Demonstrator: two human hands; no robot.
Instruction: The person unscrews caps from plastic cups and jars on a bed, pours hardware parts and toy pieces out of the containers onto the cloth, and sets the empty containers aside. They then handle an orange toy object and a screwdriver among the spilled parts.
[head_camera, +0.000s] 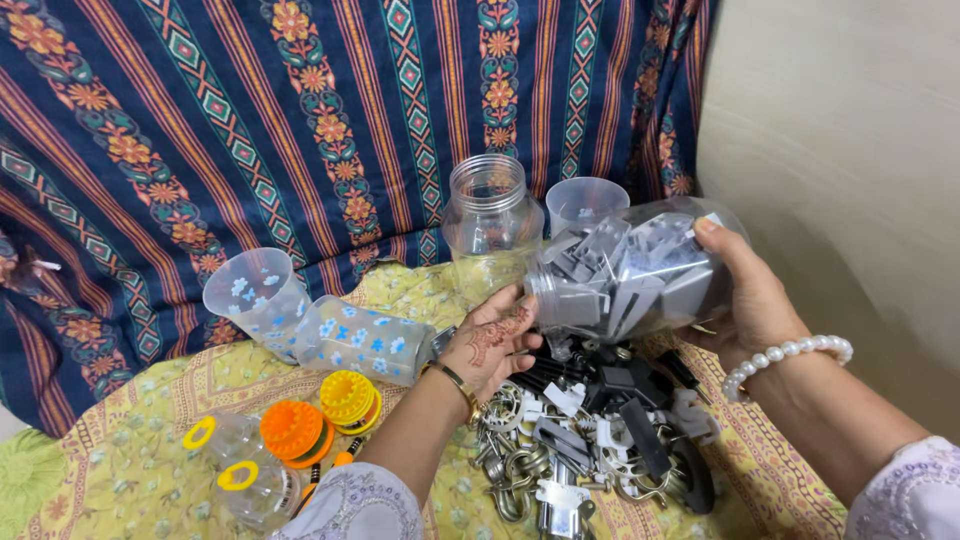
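Observation:
My right hand (752, 300) grips the base of a clear plastic jar (640, 265) tipped on its side and filled with grey plastic clips. My left hand (495, 335), palm up with henna on it, is cupped under the jar's mouth with its fingers apart. Below both hands lies a heap of hardware (590, 430): metal hooks, rings, black and white plastic pieces. A gold bangle is on my left wrist, a pearl bracelet on my right.
An empty clear jar (490, 215) stands upright behind, with a plastic cup (585, 200) beside it. Two flowered tumblers (265, 295) (365, 338) lie at left. Orange and yellow lids (320, 415) and small clear containers (250, 480) sit on the yellow cloth. A patterned blue curtain hangs behind.

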